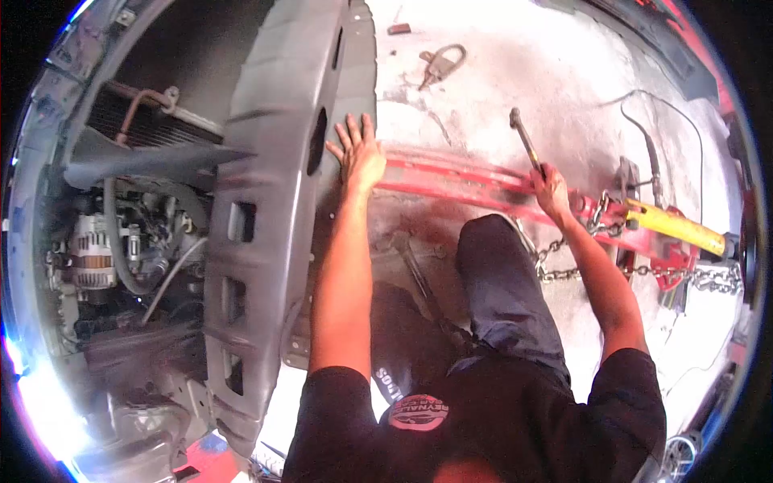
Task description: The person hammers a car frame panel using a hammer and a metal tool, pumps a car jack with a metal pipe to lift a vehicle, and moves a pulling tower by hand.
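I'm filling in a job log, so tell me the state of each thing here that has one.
Left hand: open, fingers spread, over the gray panel's edge
Right hand: closed, gripping
Long-handled tool: held, head end pointing away from the person
Engine bay: uncovered, parts exposed
Looped clamp: loose on the floor
Chain: tension unclear

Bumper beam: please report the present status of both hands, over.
Left hand open, at grey bumper beam. Right hand gripping hammer. Chain passes under right forearm.

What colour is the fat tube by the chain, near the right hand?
Yellow. The tube shows best in the head view.
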The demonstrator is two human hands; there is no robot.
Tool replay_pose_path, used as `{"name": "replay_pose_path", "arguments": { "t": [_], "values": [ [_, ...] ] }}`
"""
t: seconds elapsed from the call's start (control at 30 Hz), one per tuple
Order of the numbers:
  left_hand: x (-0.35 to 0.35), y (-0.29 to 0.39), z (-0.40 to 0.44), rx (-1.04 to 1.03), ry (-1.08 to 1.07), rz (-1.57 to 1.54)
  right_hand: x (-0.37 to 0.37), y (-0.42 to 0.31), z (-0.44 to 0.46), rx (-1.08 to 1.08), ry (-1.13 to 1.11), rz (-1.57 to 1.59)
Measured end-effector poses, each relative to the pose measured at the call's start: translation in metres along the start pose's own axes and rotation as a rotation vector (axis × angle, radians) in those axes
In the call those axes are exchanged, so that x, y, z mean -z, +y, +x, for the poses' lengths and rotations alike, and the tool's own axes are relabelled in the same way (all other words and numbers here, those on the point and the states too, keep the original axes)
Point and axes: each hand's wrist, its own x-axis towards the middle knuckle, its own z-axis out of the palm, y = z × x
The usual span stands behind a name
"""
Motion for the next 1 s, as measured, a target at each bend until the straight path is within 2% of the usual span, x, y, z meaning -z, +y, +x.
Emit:
{"name": "replay_pose_path", "arguments": {
  "t": [0.1, 0.13, 0.23, 0.33, 0.4, 0.43, 0.47, 0.5, 0.53, 0.57, 0.6, 0.67, 0.73, 0.87, 0.93, 1.0],
  "values": [
    [0.004, 0.004, -0.005, -0.006, 0.006, -0.008, 0.01, -0.012, -0.007, 0.021, -0.016, -0.006],
    [0.002, 0.004, -0.008, -0.013, 0.027, -0.006, 0.004, -0.004, -0.003, 0.125, 0.077, 0.052],
    [0.008, 0.008, -0.007, 0.004, 0.022, 0.006, 0.026, -0.034, 0.048, -0.093, -0.282, 0.136],
    [0.016, 0.016, -0.006, 0.023, -0.018, 0.024, -0.016, -0.044, 0.146, 0.007, -0.201, 0.201],
    [0.023, 0.02, -0.003, 0.033, -0.04, 0.018, -0.028, -0.085, 0.216, -0.208, -0.419, 0.56],
    [0.024, 0.023, -0.004, 0.042, -0.06, 0.011, -0.063, -0.09, 0.248, -0.207, -0.433, 0.777],
    [0.024, 0.026, 0.007, 0.043, -0.073, 0.023, -0.092, -0.099, 0.275, -0.178, -0.44, 0.749],
    [0.025, 0.028, 0.009, 0.056, -0.096, 0.034, -0.131, -0.102, 0.308, -0.02, -0.277, 0.486],
    [0.027, 0.028, 0.004, 0.089, -0.127, 0.043, -0.168, -0.099, 0.338, 0.133, -0.129, 0.42],
    [0.028, 0.028, 0.005, 0.101, -0.156, 0.053, -0.196, -0.1, 0.366, 0.173, -0.07, 0.355],
    [0.029, 0.028, 0.007, 0.112, -0.18, 0.058, -0.209, -0.103, 0.392, 0.236, -0.089, 0.266],
    [0.031, 0.032, 0.013, 0.155, -0.248, 0.072, -0.232, -0.11, 0.445, 0.341, 0.067, 0.143],
    [0.025, 0.025, 0.009, 0.131, -0.232, 0.063, -0.251, -0.122, 0.495, 0.31, 0.057, -0.026],
    [0.023, 0.019, 0.007, 0.132, -0.262, 0.062, -0.275, -0.144, 0.585, 0.291, -0.008, -0.15],
    [0.017, 0.015, 0.007, 0.135, -0.266, 0.083, -0.284, -0.148, 0.617, 0.373, 0.017, -0.144],
    [0.014, 0.012, 0.003, 0.121, -0.259, 0.096, -0.32, -0.14, 0.658, 0.354, -0.007, -0.27]
  ]
}}
